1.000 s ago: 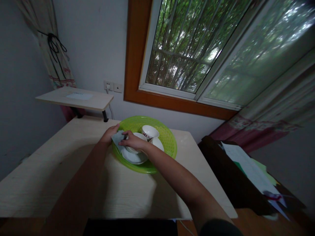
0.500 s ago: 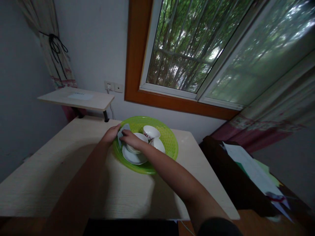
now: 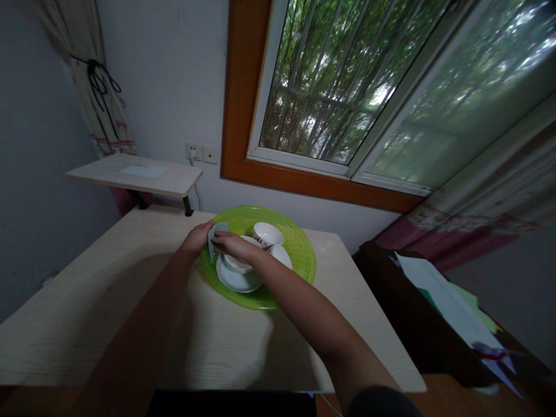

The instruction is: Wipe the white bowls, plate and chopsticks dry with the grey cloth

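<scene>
A round green plastic basket (image 3: 299, 246) sits on the pale wooden table (image 3: 130, 307). Inside it are a white plate (image 3: 237, 281) with a white bowl (image 3: 238, 263) on it, a white cup with red marks (image 3: 268, 234) and another white dish (image 3: 283, 255). My left hand (image 3: 197, 236) and my right hand (image 3: 232, 244) meet at the basket's left rim. Both pinch a small pale blue cloth (image 3: 216, 231), folded between them just above the bowl.
A small raised shelf (image 3: 134, 174) with a paper on it stands at the table's far left. A wall socket (image 3: 200, 153) is below the wooden-framed window (image 3: 330, 98). Dark furniture with papers (image 3: 438, 301) stands to the right.
The cloth has been gathered from a flatter spread into a tighter fold, and both hands have shifted slightly up toward the basket's rim.
</scene>
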The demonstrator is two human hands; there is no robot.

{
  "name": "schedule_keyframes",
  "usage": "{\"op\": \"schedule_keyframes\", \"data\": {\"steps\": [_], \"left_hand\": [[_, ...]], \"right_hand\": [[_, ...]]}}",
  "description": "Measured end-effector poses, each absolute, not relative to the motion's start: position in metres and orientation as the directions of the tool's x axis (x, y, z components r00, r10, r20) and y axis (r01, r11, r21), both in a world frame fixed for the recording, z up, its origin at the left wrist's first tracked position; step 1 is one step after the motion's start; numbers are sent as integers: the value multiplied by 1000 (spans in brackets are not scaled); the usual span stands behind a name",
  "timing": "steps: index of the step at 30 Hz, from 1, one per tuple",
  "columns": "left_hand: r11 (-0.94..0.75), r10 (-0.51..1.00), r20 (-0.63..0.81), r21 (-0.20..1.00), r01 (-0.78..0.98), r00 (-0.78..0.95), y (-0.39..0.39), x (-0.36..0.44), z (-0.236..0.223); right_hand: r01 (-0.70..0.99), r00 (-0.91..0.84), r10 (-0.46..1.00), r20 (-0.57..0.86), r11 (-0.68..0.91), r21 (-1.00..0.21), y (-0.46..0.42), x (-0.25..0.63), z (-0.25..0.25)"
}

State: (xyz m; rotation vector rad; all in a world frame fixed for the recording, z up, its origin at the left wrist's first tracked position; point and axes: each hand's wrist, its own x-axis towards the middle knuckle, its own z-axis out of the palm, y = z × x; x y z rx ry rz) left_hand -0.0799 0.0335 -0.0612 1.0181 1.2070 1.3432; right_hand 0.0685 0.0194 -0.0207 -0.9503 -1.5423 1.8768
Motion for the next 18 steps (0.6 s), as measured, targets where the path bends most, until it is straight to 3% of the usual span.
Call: {"op": "schedule_keyframes", "data": {"steps": [4,7,12,18], "left_hand": [[60,986,-83,987,-151,-146,32,-79,-57],[98,981,-119,986,-139,-152,31,-79,-56],[83,988,-108,974,-209,-110,30,-80,-56],[111,986,-134,968,-223,-95,32,-81,-59]], "right_hand": [[61,-744,606,-282,-358,-932,12,85,-11],[85,-744,580,-331,-410,-908,13,90,-7],[7,-655,672,-346,-453,-891,18,78,-12],[-53,-474,833,-284,-349,-936,40,58,-20]]}}
